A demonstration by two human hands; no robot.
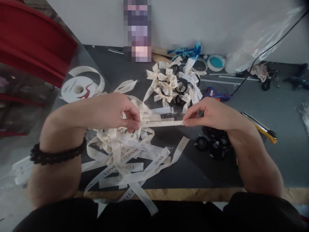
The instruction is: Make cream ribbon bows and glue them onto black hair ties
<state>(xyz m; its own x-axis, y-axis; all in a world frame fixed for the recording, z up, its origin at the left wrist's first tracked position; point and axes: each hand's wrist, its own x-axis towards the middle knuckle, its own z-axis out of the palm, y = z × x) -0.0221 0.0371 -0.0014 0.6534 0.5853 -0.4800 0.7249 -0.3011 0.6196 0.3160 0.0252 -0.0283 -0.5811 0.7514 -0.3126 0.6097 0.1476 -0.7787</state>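
Stretched between both hands is a cream printed ribbon [161,123], held level above the table. My left hand [127,112] pinches its left end between thumb and fingers. At the right end, my right hand [199,114] grips it the same way. Beneath and in front of my left hand lies a loose heap of cut ribbon strips [127,154] with dark lettering. Beyond the hands sits a pile of tied ribbon bows [169,80], some on black hair ties. More black hair ties [216,145] lie just below my right hand.
A ribbon spool [70,88] stands at left. Behind my right hand lies a blue glue gun [216,93] with a black cord. A yellow utility knife [262,129] rests by my right forearm. Tape rolls [216,62] and blue yarn [190,51] are near the wall.
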